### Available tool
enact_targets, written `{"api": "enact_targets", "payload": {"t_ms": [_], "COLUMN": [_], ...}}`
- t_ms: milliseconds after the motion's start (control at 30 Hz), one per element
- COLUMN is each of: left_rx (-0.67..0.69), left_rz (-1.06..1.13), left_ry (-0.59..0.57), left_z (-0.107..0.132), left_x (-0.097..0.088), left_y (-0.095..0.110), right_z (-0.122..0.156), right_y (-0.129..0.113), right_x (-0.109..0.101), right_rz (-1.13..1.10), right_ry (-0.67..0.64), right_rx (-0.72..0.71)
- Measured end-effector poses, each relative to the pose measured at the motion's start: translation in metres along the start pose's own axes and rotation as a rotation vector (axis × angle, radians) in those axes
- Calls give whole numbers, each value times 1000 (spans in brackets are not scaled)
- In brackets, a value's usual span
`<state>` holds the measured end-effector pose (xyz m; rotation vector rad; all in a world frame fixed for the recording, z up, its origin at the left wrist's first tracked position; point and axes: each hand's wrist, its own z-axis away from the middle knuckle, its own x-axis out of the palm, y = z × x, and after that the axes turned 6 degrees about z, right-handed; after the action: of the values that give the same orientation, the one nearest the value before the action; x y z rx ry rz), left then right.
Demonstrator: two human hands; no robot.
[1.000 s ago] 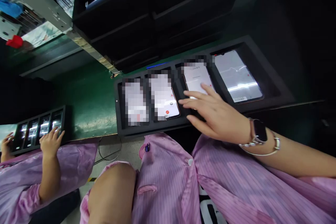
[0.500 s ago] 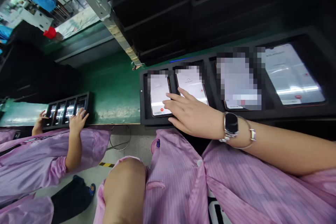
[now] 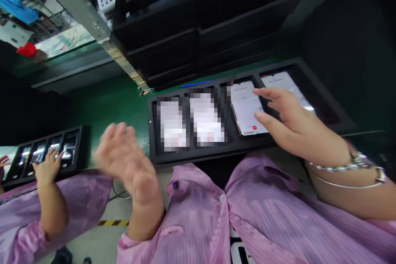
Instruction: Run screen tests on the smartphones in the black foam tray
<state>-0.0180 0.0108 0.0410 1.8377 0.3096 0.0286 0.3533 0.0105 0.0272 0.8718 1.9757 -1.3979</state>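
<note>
A black tray (image 3: 198,156) on the green bench holds a row of several lit smartphones, each in its own compartment. My right hand (image 3: 292,126) is over the right part of the tray, thumb and fingers apart and nothing between them. Its fingertips are at the third phone (image 3: 243,109); whether they touch the screen I cannot tell. Partly behind that hand lies the fourth phone (image 3: 280,80). Pixelation covers the first phone (image 3: 171,126) and the second phone (image 3: 206,117). Left of the tray, my left hand (image 3: 128,163) is raised, somewhat blurred, empty, with its fingers stretched out.
To the left, a co-worker's hand (image 3: 48,167) rests over another black tray (image 3: 81,144) of phones. Dark bins (image 3: 161,49) stand behind my tray, beside a metal post (image 3: 105,37). A blue strip (image 3: 196,84) lies along the tray's back edge.
My right hand has moved from the first two phones to the third. My left hand has come up into view beside the tray. The view has shifted right.
</note>
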Motion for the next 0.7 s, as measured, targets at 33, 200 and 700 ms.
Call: {"api": "enact_targets", "payload": {"t_ms": [33, 200, 700], "left_rx": [-1, -48, -473], "left_rz": [39, -82, 448], "left_ry": [-33, -302, 49], "left_z": [-3, -20, -55], "left_x": [10, 32, 49], "left_y": [-7, -33, -10], "right_z": [2, 12, 33], "right_y": [1, 22, 68], "right_x": [0, -20, -49], "right_rz": [-6, 51, -17], "right_ry": [25, 392, 493], "right_rx": [-21, -79, 3]}}
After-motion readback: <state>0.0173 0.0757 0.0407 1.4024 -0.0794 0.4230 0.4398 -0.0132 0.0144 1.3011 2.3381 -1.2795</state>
